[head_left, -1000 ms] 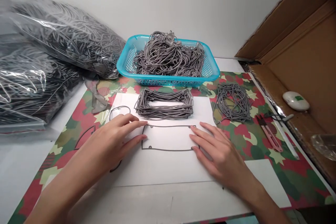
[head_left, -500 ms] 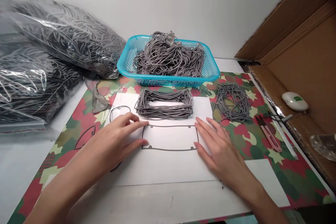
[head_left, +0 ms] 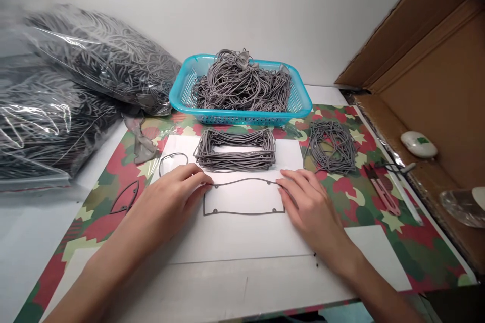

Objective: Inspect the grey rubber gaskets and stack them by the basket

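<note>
The left hand (head_left: 170,189) and right hand (head_left: 312,202) now pinch the far corners of one grey gasket (head_left: 244,213), in front of the blue basket (head_left: 242,118); its far edge has bowed, so it's gripped, not just spread flat. Beyond: one stack (head_left: 235,164) before the basket, one tangle (head_left: 343,150) front-right, two bags (head_left: 109,55) left.

"Where did the view come from?"
"One camera on the person's head, facing forward and down over the patterned cover (head_left: 352,197), whose sides drew together toward the top."
"How near?"
"Close: left hand (head_left: 172,197) and right hand (head_left: 310,197) sat large below centre. The basket (head_left: 242,119) fitted whole at upper centre, and the wall (head_left: 242,5) filled the top."
</note>
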Motion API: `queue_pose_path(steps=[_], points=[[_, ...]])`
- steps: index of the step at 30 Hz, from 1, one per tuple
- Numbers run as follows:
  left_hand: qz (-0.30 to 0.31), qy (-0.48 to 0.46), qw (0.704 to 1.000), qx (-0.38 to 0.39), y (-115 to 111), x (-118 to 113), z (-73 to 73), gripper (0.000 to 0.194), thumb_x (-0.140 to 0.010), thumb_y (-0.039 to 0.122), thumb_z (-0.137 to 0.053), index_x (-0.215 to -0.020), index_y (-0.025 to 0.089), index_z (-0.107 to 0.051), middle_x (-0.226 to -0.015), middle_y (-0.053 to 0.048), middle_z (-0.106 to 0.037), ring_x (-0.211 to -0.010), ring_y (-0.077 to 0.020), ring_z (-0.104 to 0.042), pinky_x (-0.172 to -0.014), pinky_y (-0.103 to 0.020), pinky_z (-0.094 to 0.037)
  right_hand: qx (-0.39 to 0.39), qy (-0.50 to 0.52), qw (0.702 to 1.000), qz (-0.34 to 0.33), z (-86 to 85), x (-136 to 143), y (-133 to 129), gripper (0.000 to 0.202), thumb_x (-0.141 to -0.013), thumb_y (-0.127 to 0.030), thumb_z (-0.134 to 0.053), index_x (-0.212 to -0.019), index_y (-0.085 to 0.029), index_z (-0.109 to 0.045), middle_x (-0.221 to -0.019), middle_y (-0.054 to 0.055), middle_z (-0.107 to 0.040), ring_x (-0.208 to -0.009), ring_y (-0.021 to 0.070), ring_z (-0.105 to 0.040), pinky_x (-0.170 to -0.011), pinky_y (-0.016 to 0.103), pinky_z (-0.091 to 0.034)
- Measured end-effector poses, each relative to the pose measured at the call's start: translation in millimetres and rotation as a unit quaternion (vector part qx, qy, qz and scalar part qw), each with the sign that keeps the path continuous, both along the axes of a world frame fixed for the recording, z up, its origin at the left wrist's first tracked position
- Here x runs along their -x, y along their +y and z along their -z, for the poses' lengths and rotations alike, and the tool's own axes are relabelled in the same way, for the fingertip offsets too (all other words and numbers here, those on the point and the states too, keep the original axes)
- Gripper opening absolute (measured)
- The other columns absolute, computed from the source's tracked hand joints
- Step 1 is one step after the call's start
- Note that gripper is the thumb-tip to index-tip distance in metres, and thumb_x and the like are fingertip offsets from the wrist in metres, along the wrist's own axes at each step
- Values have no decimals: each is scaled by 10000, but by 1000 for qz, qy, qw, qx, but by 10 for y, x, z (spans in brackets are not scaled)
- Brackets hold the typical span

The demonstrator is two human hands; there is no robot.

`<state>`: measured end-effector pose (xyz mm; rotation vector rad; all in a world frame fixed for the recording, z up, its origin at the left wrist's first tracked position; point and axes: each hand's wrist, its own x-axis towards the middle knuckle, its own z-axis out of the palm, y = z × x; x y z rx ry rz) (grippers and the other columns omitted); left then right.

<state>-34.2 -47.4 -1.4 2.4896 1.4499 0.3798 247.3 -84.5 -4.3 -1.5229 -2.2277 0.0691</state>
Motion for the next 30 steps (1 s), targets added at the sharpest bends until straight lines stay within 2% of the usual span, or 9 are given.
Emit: queue_pose_path(steps=[4,7,11,14,15,19,24,27,30], points=[[-3,8,1000,-19,10,-85,-17,298,-986,287,-323,-862,197,-578,-881,-52,-606,-756,-188,-586,-625,-294,-448,6,14,1000,7,0,29,16,168,-941,-111,-473,-877,-169,-618,-1029,112,-641,-969,260,-560,-793,398,-490],[1,-26,998,-49,33,-124,-53,250,-963,217,-325,-832,196,-537,-808,-40,-596,-706,-181,-573,-603,-293,-454,11,55,998,3,-41,27,33,156,-953,-116,-446,-875,-188,-560,-962,89,-618,-902,232,-556,-760,371,-475],[26,-112,976,-186,-48,-146,-192,137,-920,107,-454,-900,198,-555,-872,-41,-656,-810,-175,-609,-740,-311,-489,-90,172,981,-9,-166,-35,9,153,-961,-86,-421,-945,-207,-513,-970,81,-591,-940,212,-562,-799,367,-476],[89,-91,958,-258,-274,-149,-273,200,-862,43,-559,-960,216,-588,-894,-29,-712,-863,-195,-614,-786,-347,-472,-136,167,976,-41,-214,-135,-114,184,-933,-43,-446,-975,-207,-519,-983,91,-582,-973,222,-555,-816,387,-484],[112,-78,961,-240,-374,-144,-271,219,-857,41,-565,-972,223,-600,-895,-24,-725,-877,-203,-615,-772,-349,-465,-124,149,979,-58,-207,-177,-177,187,-922,-39,-463,-970,-207,-530,-989,94,-584,-984,228,-552,-828,398,-490],[104,-99,984,-104,-744,-74,-125,222,-891,106,-500,-1016,229,-636,-914,-51,-728,-871,-212,-622,-787,-373,-474,-46,113,987,-106,-96,-345,-459,161,-893,-60,-507,-923,-200,-580,-939,89,-621,-964,246,-578,-818,421,-523],[-20,-91,984,-150,-769,121,-1,225,-907,177,-509,-1095,254,-606,-984,-66,-698,-949,-247,-628,-864,-410,-495,-18,109,990,-86,-18,-434,-610,174,-911,-66,-502,-983,-196,-593,-896,67,-665,-890,218,-610,-807,390,-530],[-127,-29,979,-155,-573,203,-76,268,-939,301,-472,-1168,199,-567,-1090,-137,-649,-1048,-347,-596,-879,-506,-498,-16,95,994,-53,-36,-405,-542,152,-936,-98,-491,-998,-188,-596,-858,58,-671,-839,204,-620,-749,354,-524],[-149,-4,982,-119,-359,162,-167,309,-967,346,-415,-1171,173,-568,-1118,-136,-642,-1066,-343,-587,-909,-504,-483,0,78,997,-17,-65,-350,-412,163,-963,-159,-461,-1027,-181,-609,-801,46,-666,-752,191,-622,-686,334,-517]])
